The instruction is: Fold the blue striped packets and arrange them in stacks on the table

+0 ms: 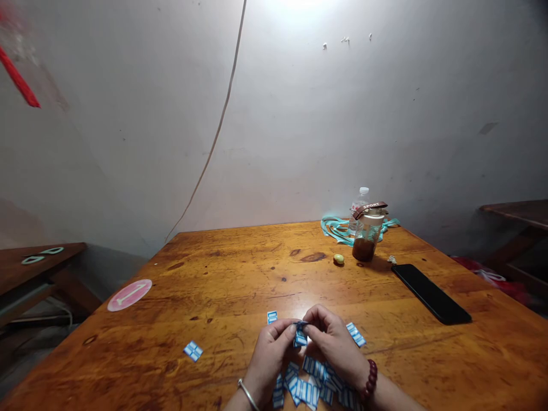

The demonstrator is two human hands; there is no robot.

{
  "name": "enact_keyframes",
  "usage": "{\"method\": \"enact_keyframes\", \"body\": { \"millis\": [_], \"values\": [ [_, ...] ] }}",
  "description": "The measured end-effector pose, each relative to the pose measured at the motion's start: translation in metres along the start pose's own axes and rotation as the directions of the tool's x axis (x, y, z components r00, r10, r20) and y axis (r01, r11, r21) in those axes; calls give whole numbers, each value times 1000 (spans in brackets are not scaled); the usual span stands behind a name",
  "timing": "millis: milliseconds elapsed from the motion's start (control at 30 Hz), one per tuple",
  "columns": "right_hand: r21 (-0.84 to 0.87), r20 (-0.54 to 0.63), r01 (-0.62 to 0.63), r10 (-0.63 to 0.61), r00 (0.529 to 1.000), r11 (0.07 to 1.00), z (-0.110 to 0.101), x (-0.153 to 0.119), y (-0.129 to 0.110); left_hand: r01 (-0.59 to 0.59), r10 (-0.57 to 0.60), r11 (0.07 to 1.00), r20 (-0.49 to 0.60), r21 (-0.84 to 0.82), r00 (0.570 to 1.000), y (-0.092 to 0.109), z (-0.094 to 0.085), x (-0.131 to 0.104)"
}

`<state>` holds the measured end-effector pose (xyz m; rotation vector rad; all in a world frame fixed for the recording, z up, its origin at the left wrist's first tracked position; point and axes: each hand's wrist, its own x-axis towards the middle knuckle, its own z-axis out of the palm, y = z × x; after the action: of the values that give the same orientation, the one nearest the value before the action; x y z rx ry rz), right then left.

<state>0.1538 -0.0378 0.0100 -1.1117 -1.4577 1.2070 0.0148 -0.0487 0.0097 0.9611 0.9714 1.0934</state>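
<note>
Near the front of the wooden table, my left hand (274, 348) and my right hand (331, 339) meet, thumbs and fingers pinched on one small blue-and-white patterned piece (300, 337). It looks like a fabric label, partly hidden by my fingertips. Below my wrists lies a loose pile of similar blue-and-white pieces (309, 391). One separate piece (193, 351) rests to the left, another (272, 317) just beyond my left hand, and a few joined ones (355, 335) stick out right of my right hand.
On the wooden table (240, 268) a black phone (430, 293) lies at right. Behind it stand a tumbler with brown liquid (366, 242) and a clear bottle (363, 197), among turquoise ribbon (336, 228). A small yellowish object (338, 260) sits nearby. A pink oval sticker (129, 295) is at left.
</note>
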Motion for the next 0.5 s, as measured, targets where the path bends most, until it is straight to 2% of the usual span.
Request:
{"method": "enact_keyframes", "body": {
  "millis": [167,367,500],
  "values": [
    [78,22,-66,64,998,995,-1,0,2,7,-6,1000,-20,22,1000,-2,-1,1],
    [128,63,-53,45,997,990,-1,1,1,-134,136,975,1,178,991,-3,-2,0],
    [124,76,-86,77,994,989,-1,3,5,-145,155,968,-32,203,987,-7,-1,-1]
  ]
}}
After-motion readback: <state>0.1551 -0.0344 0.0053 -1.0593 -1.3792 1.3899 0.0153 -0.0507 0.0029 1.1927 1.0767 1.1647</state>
